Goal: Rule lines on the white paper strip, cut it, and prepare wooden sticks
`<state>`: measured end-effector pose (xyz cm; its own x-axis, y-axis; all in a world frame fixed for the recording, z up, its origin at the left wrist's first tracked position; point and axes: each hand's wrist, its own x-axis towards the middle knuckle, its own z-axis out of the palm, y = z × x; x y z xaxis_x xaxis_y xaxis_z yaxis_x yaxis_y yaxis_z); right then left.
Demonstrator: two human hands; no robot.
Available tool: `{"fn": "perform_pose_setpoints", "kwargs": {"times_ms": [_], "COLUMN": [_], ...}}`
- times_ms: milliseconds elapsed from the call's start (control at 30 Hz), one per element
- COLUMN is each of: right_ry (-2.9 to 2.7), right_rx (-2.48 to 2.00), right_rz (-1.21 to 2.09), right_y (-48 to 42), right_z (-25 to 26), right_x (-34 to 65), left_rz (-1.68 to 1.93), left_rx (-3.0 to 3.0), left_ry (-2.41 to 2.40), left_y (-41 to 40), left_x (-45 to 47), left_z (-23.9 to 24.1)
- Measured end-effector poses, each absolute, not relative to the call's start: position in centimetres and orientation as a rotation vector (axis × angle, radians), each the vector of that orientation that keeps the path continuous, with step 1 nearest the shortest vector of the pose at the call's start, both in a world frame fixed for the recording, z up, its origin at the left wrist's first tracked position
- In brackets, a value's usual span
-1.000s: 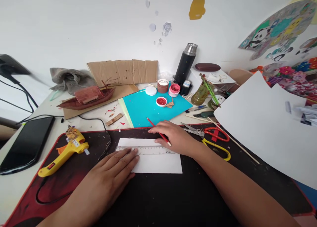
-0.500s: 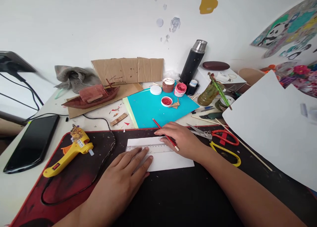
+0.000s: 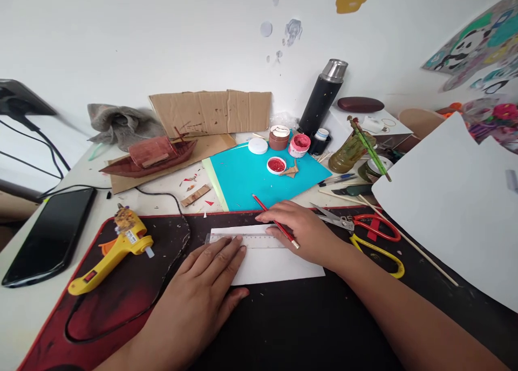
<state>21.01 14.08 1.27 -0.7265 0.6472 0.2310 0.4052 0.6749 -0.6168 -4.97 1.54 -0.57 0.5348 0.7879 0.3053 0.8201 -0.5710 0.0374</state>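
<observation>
My left hand (image 3: pixel 212 284) lies flat with its fingers stretched over the left part of a clear ruler (image 3: pixel 254 241) and a small white sheet of paper (image 3: pixel 279 268). Its thumb rests near the paper's lower edge. In my right hand (image 3: pixel 303 231) a red pencil (image 3: pixel 287 233) is held between the fingers, slanting with its tip up and to the left. The right fingertips reach down onto the ruler's right part, whose far end is hidden under that hand.
Scissors (image 3: pixel 343 225) lie right of my right hand, beside a thin wooden stick (image 3: pixel 421 247). A yellow glue gun (image 3: pixel 117 260) and its cable are at left, near a phone (image 3: pixel 50 233). Behind stand a model boat (image 3: pixel 151 158), paint jars (image 3: pixel 299 145) and a black flask (image 3: pixel 324 98).
The ruler has shifted up on the paper, closer to its far edge. My left thumb has spread away from the fingers. The view has turned slightly left.
</observation>
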Motion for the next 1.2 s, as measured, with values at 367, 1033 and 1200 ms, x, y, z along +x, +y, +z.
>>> {"fn": "perform_pose_setpoints", "kwargs": {"times_ms": [367,1033,1200], "right_ry": [-2.477,-2.469,-2.253], "right_rx": [-0.835,-0.796,-0.879], "right_rz": [0.754,0.754,0.821], "right_y": [13.9,14.3,14.6], "right_z": [1.4,0.8,1.5], "right_x": [20.8,20.8,21.4], "left_rz": [-0.382,-0.411,-0.432], "left_rx": [-2.633,-2.831,-2.929], "left_ry": [-1.389,-1.215,-1.356], "left_y": [1.8,3.0,4.7], "left_x": [-4.5,-6.9,-7.6], "left_z": [-0.8,-0.3,1.8]}}
